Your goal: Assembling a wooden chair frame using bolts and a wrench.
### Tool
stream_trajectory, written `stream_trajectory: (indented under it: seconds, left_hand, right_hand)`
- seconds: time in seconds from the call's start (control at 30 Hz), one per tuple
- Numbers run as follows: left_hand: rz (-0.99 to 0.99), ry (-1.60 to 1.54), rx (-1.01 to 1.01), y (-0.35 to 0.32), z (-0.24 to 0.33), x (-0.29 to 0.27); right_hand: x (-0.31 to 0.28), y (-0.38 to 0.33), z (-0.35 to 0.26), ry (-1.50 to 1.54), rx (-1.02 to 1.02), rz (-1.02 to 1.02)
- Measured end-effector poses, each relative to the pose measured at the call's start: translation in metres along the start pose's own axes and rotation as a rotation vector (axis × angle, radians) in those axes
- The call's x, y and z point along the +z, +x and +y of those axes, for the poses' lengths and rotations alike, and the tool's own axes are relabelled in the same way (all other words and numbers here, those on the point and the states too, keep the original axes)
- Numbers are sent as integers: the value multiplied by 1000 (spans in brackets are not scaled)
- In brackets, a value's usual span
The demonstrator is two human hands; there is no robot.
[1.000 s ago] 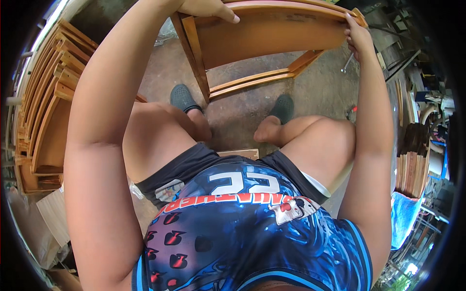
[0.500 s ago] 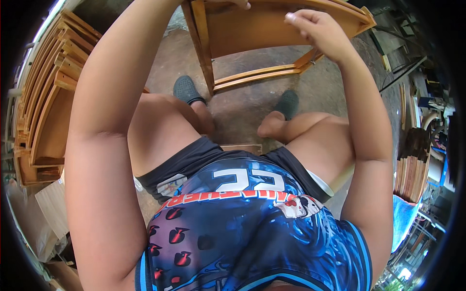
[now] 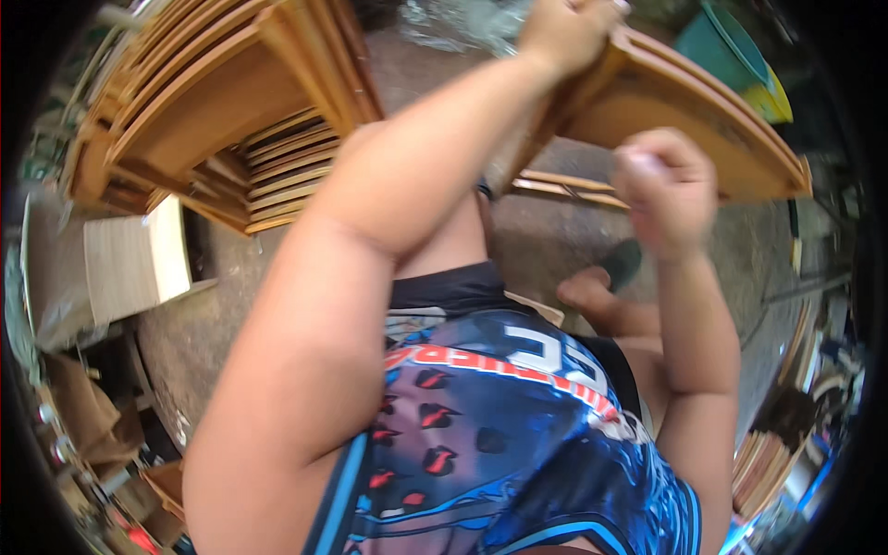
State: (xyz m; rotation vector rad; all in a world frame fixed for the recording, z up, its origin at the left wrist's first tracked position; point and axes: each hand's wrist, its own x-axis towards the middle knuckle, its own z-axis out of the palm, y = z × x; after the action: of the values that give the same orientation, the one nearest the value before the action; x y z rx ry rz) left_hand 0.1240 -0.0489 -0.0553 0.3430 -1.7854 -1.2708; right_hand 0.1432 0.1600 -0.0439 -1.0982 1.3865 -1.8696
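Observation:
A varnished wooden frame with a curved panel [image 3: 684, 125] stands on the floor in front of me. At its upper left corner is my left hand [image 3: 575, 35], fingers curled and partly cut off by the picture's edge; what they hold, if anything, is hidden. My right hand [image 3: 668, 185] is raised over the panel's near side, blurred, with its fingers folded in. Whatever may be inside that hand does not show. A lower rail [image 3: 578, 183] of the frame runs behind my right wrist.
Several similar wooden frames [image 3: 217, 102] are stacked at the left. Near them stands a pale board box [image 3: 125, 264]. A green bucket [image 3: 726, 51] and clear plastic sheeting [image 3: 462, 20] are at the back. Wood pieces [image 3: 763, 462] lie at the right.
My view has swung left, bringing more of the stacked frames and the green bucket into sight. My right hand has folded its fingers; the left is still at the frame's top.

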Motion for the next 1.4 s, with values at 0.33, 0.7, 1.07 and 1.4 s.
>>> stream_trajectory:
  seconds: [0.33,0.7,1.07,1.4]
  left_hand:
    - [-687,-153,166,-14,35,-48]
    - [-653,223,249,-17,48,-52]
    - [-490,849,-201,182,-211,-36]
    - [-591,1444,-405,145,-416,54]
  right_hand:
    - [-21,126,-40,668,-119,514]
    - [-53,67,-73,-1174,-307,-10]
    - [-138,76,-71,-1519,120,-124]
    - [-172,128,-59,-1454,166,-94]
